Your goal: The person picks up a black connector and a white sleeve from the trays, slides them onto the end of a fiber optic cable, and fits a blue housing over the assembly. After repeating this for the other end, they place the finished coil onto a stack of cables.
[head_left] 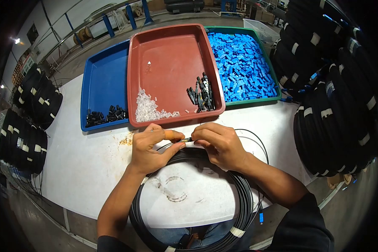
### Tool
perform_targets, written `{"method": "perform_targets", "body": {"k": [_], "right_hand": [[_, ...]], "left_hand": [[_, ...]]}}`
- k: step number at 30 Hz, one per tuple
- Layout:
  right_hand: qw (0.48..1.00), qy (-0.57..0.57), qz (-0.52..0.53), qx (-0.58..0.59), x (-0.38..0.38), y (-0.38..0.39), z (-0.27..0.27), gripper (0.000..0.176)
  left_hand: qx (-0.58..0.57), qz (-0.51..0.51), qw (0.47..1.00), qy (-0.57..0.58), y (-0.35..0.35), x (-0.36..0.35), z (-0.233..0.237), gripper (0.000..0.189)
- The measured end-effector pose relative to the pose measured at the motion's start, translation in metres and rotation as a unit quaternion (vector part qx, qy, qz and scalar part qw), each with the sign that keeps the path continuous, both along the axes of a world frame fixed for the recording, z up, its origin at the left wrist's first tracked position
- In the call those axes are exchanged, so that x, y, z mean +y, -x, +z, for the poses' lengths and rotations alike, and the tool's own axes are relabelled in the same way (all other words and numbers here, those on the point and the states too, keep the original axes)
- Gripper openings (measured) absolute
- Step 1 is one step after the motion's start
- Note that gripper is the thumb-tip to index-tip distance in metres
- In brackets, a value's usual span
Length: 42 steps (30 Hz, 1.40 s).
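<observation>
Between both hands is a small black cable connector (186, 140) at the end of a thin black cable. My left hand (155, 145) pinches its left side between thumb and forefinger. The fingertips of my right hand (216, 143) close on its right end. Beneath the hands lies a coil of black cable (244, 197), bound with pale tape and reaching over the table's front edge. From its right side hangs a cable end with a blue connector (261, 218). The fingers partly hide the black connector.
On the white table (84, 176) stand a blue tray (105, 75) with black parts, a red tray (168, 50) with clear and black pieces, and a green tray (250, 102) full of blue connectors. Stacked cable coils (332, 122) rise at right; more coils (21, 143) stand at left.
</observation>
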State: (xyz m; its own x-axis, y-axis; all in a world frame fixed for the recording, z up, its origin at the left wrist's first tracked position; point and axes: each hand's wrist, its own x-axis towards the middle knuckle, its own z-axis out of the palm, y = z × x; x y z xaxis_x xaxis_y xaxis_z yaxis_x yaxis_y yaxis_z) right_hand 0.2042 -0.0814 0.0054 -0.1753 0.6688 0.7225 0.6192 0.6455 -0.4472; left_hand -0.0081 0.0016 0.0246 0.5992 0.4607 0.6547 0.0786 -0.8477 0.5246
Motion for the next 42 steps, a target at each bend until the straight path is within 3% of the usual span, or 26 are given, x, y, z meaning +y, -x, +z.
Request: {"method": "perform_targets", "body": {"k": [7, 13, 23, 29, 33, 37, 42], "right_hand": [[0.998, -0.014, -0.034, -0.055, -0.003, -0.001, 0.004, 0.042], [0.995, 0.013, -0.034, -0.088, -0.005, -0.001, 0.007, 0.046], [0.997, 0.023, -0.013, -0.078, -0.004, -0.003, 0.004, 0.046], [0.997, 0.043, 0.011, -0.058, -0.003, 0.001, 0.004, 0.035], [0.997, 0.065, 0.016, -0.049, -0.002, -0.001, 0.002, 0.03], [0.996, 0.076, 0.019, -0.044, -0.005, -0.001, 0.004, 0.027], [0.993, 0.114, 0.03, -0.023, -0.004, -0.002, 0.006, 0.028]], "left_hand": [[-0.014, 0.015, 1.0, -0.016, 0.003, 0.001, 0.001, 0.024], [-0.032, 0.013, 0.999, -0.024, 0.002, 0.002, -0.005, 0.028], [-0.012, 0.009, 1.0, -0.009, 0.003, 0.001, -0.002, 0.027], [0.002, -0.022, 1.0, -0.001, 0.003, 0.002, -0.004, 0.031], [0.051, 0.0, 0.998, 0.027, 0.006, -0.001, 0.005, 0.029], [0.008, 0.08, 0.997, 0.001, 0.01, 0.015, 0.011, 0.019], [0.167, 0.153, 0.964, -0.141, 0.03, 0.06, 0.042, 0.013]]}}
